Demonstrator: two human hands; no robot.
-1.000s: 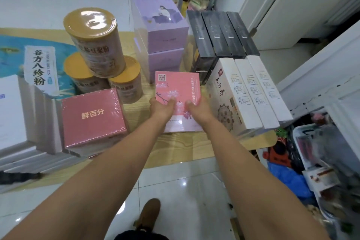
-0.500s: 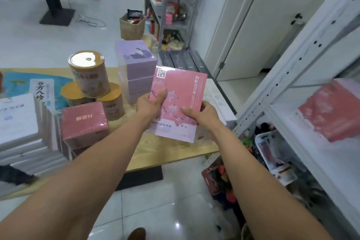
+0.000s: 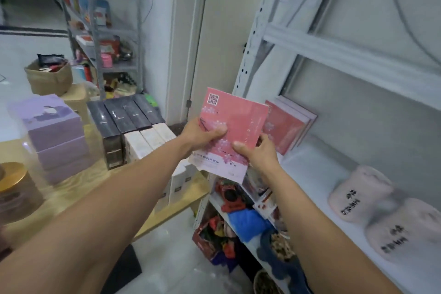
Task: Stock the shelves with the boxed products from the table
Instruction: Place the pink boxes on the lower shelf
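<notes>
A flat pink box with blossom print [image 3: 241,124] is held upright in the air between the table and the white shelf [image 3: 307,174]. My left hand [image 3: 202,135] grips its left edge, thumb on the front. My right hand [image 3: 257,154] grips its lower right edge. Just behind it, two matching pink boxes [image 3: 286,126] stand leaning at the shelf's left end. On the wooden table [image 3: 71,188] stand black boxes [image 3: 124,117], white boxes [image 3: 148,141] and stacked purple boxes [image 3: 55,131].
Two pale pink cylindrical packs [image 3: 362,196] lie on the shelf at the right. The shelf below holds mixed clutter [image 3: 238,212]. A gold-lidded can [image 3: 14,186] stands at the table's left. A grey rack [image 3: 102,31] and a brown bag [image 3: 49,77] are behind.
Both hands lifted the pink box off the table and carried it right and up toward the shelf. The view turned right, so the shelf now fills the right side.
</notes>
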